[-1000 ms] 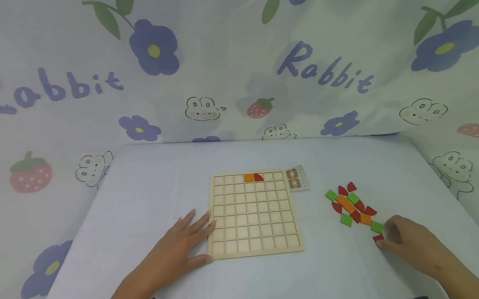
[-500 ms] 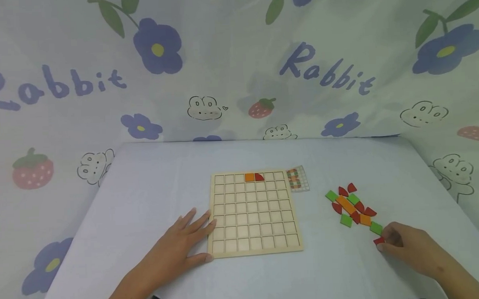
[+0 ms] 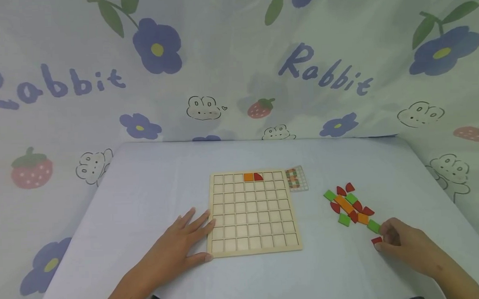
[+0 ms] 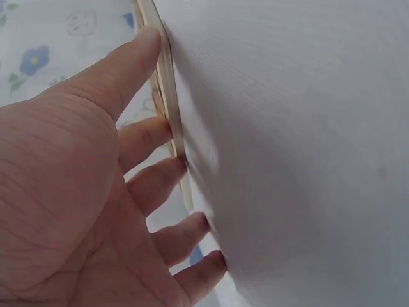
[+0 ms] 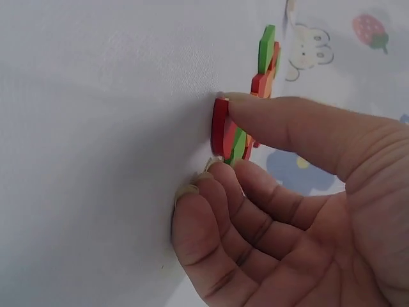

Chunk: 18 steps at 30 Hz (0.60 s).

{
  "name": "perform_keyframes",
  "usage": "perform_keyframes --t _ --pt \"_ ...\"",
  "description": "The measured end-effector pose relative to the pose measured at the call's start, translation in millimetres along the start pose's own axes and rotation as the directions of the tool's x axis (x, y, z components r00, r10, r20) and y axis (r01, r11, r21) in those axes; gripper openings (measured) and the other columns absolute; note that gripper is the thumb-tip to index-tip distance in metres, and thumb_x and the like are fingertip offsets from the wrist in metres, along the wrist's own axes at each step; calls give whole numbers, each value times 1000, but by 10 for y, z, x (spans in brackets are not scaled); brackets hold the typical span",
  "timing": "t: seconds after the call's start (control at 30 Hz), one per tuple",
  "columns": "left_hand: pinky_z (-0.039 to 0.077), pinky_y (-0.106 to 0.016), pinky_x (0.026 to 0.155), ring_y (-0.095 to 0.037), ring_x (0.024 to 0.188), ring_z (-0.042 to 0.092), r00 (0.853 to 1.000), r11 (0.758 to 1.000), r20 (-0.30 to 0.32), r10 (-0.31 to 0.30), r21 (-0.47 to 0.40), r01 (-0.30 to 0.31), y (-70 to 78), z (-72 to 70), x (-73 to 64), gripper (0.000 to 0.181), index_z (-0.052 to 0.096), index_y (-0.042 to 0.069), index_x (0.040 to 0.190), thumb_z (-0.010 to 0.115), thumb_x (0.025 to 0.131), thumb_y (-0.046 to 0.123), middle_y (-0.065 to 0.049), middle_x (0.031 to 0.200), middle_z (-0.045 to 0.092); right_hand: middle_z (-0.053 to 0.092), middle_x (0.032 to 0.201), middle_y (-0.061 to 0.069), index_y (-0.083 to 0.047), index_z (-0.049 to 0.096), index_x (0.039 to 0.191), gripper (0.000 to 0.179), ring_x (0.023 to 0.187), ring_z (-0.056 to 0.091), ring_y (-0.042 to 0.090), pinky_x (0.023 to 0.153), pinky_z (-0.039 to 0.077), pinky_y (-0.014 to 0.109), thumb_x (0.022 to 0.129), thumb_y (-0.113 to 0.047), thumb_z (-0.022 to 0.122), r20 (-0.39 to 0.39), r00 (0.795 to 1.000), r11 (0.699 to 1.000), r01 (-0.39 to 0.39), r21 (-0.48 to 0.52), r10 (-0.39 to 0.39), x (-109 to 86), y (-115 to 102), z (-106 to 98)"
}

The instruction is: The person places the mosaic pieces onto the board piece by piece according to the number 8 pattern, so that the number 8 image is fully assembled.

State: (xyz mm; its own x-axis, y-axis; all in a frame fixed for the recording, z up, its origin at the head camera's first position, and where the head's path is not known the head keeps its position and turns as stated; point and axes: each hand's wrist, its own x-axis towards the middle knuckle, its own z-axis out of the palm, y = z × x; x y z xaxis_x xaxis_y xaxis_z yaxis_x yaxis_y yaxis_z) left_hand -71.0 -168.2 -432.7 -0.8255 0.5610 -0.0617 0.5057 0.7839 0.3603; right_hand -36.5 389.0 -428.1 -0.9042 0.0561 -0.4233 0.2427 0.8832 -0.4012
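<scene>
On the white cloth-covered worktop (image 3: 153,183), your left hand (image 3: 183,241) lies spread, its fingers apart, with the thumb at the near left corner of the pale wooden gridded board (image 3: 242,220) and two fingers at the board's left edge. Your right hand (image 3: 407,247) is bent low towards the worktop's right edge. Its thumb touches a small flat red piece (image 3: 376,240) lying there, with curled fingertips close by; you cannot tell from these views whether the grip is clamped on it. Just beyond sits a green tile (image 3: 374,226), the nearest of a loose scatter of red, green and orange pieces (image 3: 345,204). In the board's far row, an orange square (image 3: 248,177) adjoins a red quarter-round (image 3: 258,177). A printed pattern card (image 3: 293,178) lies against the board's far right corner.
</scene>
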Motion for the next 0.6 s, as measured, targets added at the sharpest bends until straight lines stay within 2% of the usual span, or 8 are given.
perform_keyframes --t 0.17,0.27,0.33,0.5,0.6 --pt "25 -60 124 -41 156 23 1000 1000 12 -20 -20 20 11 -8 3 79 51 19 157 77 91 52 -1 167 36 63 91 3 7 43 125 71 81 58 19 68 55 33 92 -45 79 28 997 997 -68 30 67 33 -24 -36" --pt "25 -60 124 -41 156 23 1000 1000 16 -23 -16 23 16 -15 4 79 51 19 157 77 91 52 0 168 36 63 85 2 9 37 132 80 75 58 18 65 54 34 95 -51 74 34 995 996 -90 30 89 64 -45 -40" --pt "26 -60 124 -42 156 24 1000 1000 13 -16 -17 17 17 -20 2 78 51 19 157 76 91 52 -1 167 37 62 81 2 9 37 134 75 72 56 18 62 52 35 98 -47 72 25 997 997 -70 17 69 81 -54 -33" --pt "27 -61 123 -43 155 25 1000 1000 6 0 -18 0 19 -37 -7 77 51 19 157 74 92 54 -1 167 37 58 77 3 4 48 127 48 67 55 19 58 52 34 100 -28 71 -3 1000 1000 -17 -12 17 103 -62 -10" --pt "27 -61 123 -43 155 25 1000 1000 5 2 -14 -2 17 -42 -13 77 51 19 157 74 93 54 -1 167 37 60 78 2 2 51 125 43 67 56 18 59 54 34 99 -25 72 -4 1000 1000 -19 -10 19 111 -62 -16"
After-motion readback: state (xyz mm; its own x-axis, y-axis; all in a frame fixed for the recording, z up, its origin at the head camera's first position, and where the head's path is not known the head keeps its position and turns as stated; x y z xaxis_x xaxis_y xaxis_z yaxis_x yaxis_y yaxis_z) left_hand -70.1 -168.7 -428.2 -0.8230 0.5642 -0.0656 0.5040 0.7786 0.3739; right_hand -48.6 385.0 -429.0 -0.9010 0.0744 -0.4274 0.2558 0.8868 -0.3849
